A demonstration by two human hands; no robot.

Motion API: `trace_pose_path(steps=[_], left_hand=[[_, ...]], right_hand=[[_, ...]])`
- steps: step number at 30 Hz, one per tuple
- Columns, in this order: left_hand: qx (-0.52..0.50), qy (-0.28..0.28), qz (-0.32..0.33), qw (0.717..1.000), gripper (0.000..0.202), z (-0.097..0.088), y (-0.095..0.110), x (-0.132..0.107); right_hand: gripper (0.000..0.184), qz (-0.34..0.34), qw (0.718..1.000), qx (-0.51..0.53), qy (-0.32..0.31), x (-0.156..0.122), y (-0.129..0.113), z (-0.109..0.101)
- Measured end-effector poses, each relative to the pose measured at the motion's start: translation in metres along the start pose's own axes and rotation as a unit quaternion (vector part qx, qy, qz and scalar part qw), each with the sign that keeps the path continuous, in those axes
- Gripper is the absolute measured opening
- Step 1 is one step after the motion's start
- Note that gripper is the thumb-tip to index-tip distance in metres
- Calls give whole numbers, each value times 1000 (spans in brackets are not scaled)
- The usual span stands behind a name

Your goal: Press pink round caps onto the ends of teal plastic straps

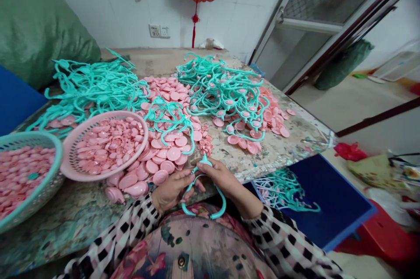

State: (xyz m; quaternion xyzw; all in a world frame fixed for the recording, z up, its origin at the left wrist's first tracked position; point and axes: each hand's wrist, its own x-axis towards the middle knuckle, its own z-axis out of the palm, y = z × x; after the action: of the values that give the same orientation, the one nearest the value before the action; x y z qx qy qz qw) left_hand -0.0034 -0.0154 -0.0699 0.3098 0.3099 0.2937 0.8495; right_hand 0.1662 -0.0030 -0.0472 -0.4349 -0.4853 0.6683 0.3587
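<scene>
Turquoise curved piece: located at the front edge of the table; left hand gripping its left side; right hand pinching its upper end; pink discs near left hand.

My forearms converged from the lower corners, the left forearm angled inward from one side and the right forearm from the other, both sleeved to gathered cuffs near the wrists. My left hand and right hand met close together before my torso, bare and bent inward. The left fingers were drawn together toward the right hand, whose thumb pressed across in a pinch; the remaining right fingers curled beneath, partly hidden.
</scene>
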Motion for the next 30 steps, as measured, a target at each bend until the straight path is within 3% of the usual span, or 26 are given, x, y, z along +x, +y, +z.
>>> trace_pose_path(steps=[5,10,20,26,30], left_hand=[[-9,19,19,1000,39,2,2,0],[-21,27,36,999,33,4,4,0],[-38,35,48,998,49,2,4,0],[-30,-24,28,999,44,2,2,-3],[-36,-41,24,998,54,0,3,-4]], right_hand=[[41,25,1000,16,-4,-12,6,-17],[37,26,996,-77,-23,-35,11,-34],[40,22,995,-96,-11,-41,4,-49],[34,43,996,13,74,-45,-1,-49],[33,48,991,99,81,-42,1,-41]])
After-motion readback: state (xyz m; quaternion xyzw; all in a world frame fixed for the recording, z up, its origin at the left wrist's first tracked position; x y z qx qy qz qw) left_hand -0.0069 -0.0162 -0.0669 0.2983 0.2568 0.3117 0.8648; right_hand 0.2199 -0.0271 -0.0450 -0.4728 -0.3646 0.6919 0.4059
